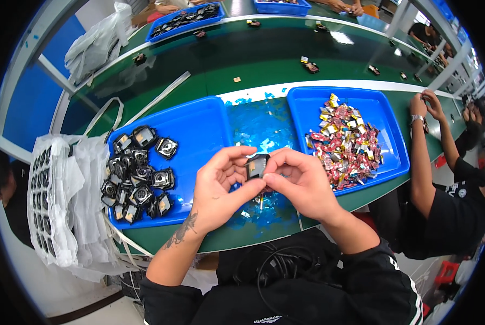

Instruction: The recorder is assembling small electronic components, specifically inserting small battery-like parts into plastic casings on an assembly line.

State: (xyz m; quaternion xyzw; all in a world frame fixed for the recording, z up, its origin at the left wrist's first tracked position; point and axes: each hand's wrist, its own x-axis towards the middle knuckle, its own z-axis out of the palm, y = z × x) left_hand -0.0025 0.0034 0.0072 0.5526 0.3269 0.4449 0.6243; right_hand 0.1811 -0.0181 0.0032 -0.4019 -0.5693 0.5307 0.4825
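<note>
Between my two hands, in front of me, is a small black squarish housing (257, 166) with a pale patch inside, like a small watch case. My left hand (221, 187) grips its left side, thumb below and fingers curled behind. My right hand (302, 181) pinches its right edge between thumb and fingertips. Whether the right fingers also hold a small part is hidden. Left of my hands, a blue tray (204, 119) carries a heap of similar black housings (140, 172). At right, another blue tray (391, 157) holds a pile of small red, yellow and silver electronic parts (346, 143).
Blue film scraps (261, 127) cover the bench between the trays. Stacked clear plastic trays (63, 200) stand at far left. Beyond a white rail, a green conveyor belt (226, 59) carries scattered parts. A co-worker's arms (424, 141) are at right. White straps (161, 95) lie behind the left tray.
</note>
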